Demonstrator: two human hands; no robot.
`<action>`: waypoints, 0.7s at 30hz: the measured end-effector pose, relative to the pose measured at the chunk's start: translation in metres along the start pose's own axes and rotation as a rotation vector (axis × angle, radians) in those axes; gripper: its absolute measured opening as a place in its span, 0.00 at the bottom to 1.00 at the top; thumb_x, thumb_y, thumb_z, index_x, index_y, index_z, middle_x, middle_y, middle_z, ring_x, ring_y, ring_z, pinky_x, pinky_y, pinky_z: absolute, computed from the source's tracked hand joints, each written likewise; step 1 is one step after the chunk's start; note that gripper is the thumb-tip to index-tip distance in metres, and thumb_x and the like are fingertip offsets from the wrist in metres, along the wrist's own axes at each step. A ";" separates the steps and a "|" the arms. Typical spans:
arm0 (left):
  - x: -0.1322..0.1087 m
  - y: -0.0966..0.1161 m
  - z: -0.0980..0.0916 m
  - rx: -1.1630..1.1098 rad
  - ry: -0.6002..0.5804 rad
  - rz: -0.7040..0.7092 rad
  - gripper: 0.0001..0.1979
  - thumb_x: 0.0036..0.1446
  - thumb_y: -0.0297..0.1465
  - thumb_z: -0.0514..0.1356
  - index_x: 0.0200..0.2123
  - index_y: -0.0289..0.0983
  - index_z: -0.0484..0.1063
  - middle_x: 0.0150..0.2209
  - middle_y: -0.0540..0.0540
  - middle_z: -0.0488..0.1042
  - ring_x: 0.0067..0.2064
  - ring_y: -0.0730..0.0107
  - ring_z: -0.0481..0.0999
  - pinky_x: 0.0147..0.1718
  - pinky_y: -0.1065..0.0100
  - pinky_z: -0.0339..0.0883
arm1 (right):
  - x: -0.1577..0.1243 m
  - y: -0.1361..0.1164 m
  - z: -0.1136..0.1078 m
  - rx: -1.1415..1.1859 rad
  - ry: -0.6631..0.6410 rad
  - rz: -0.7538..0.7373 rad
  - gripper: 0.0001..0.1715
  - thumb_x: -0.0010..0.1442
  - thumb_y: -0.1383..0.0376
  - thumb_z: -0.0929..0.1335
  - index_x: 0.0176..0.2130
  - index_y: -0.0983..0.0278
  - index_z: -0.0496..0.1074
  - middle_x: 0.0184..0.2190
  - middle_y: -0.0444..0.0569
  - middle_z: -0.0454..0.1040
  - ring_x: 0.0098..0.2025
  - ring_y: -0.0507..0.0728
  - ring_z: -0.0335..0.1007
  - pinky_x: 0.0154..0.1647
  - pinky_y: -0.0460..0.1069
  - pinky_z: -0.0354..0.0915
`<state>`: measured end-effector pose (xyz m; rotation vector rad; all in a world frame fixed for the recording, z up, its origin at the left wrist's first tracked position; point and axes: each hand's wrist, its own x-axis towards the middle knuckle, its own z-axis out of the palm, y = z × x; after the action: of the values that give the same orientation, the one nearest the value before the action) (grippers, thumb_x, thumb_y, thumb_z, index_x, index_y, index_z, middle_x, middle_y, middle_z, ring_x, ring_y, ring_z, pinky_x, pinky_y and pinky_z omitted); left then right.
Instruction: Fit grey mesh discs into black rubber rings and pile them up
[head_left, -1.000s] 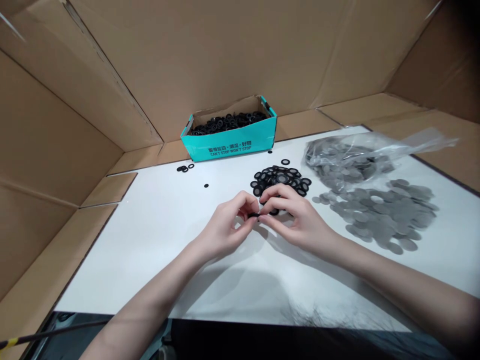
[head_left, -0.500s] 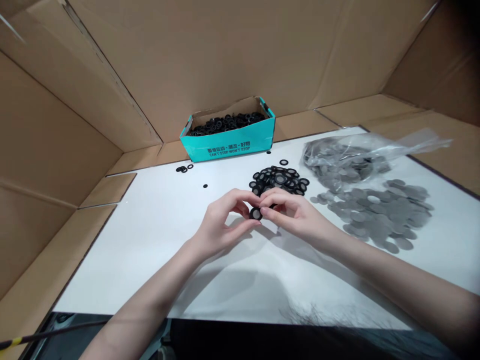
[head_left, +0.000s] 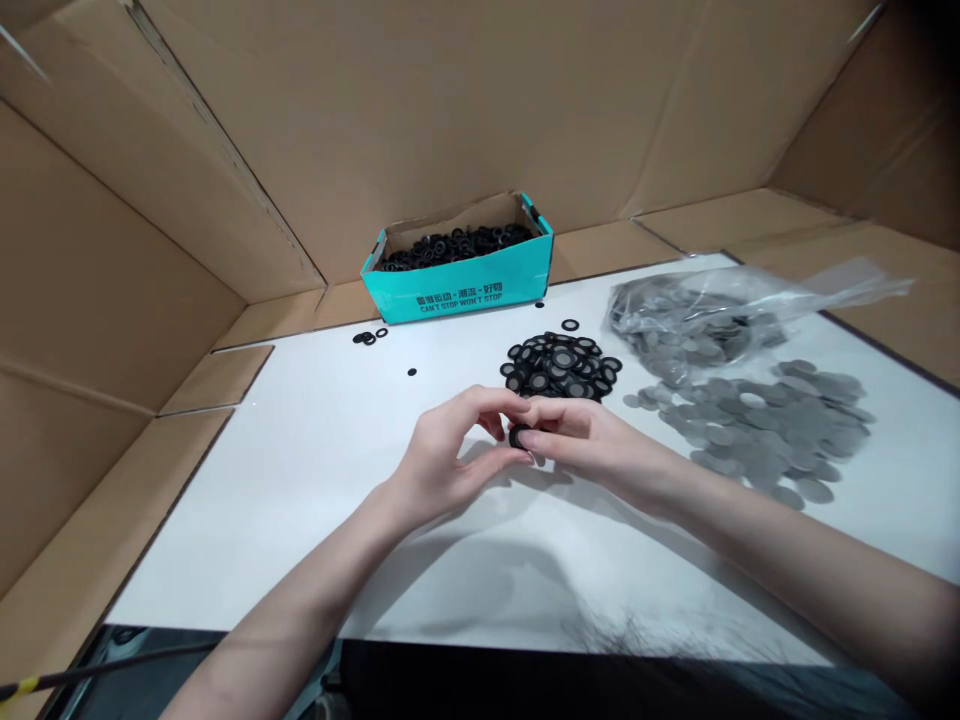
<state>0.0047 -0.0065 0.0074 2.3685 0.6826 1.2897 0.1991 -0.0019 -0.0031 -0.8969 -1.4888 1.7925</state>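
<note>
Both of my hands meet over the white table around one small black ring (head_left: 514, 436). A pale disc showed in its middle a moment ago, and my right thumb now covers most of it. My right hand (head_left: 589, 438) is closed in a pinch on the ring. My left hand (head_left: 448, 445) curls around it from the other side, with finger and thumb tips against it. Just beyond my fingers lies a pile of black rings with grey discs in them (head_left: 561, 362).
A turquoise box (head_left: 461, 292) full of black rings stands at the back. On the right are loose grey discs (head_left: 780, 430) and a clear plastic bag (head_left: 697, 320) of more discs. Several stray black rings (head_left: 367, 338) lie at the left. Cardboard walls surround the table.
Both hands have moved slightly toward me and to the right with the ring. My right thumb has slid across the ring's face, hiding the disc.
</note>
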 end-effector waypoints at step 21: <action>0.000 -0.002 -0.008 0.047 -0.126 -0.017 0.15 0.63 0.25 0.61 0.53 0.39 0.70 0.45 0.44 0.79 0.42 0.69 0.77 0.43 0.67 0.73 | 0.003 0.001 -0.004 -0.315 0.078 -0.216 0.11 0.62 0.57 0.68 0.35 0.64 0.73 0.36 0.49 0.72 0.33 0.53 0.66 0.29 0.48 0.60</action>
<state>-0.0029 -0.0041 0.0103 2.4519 0.6998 1.1175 0.2004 0.0027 -0.0048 -0.9041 -1.7741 1.3770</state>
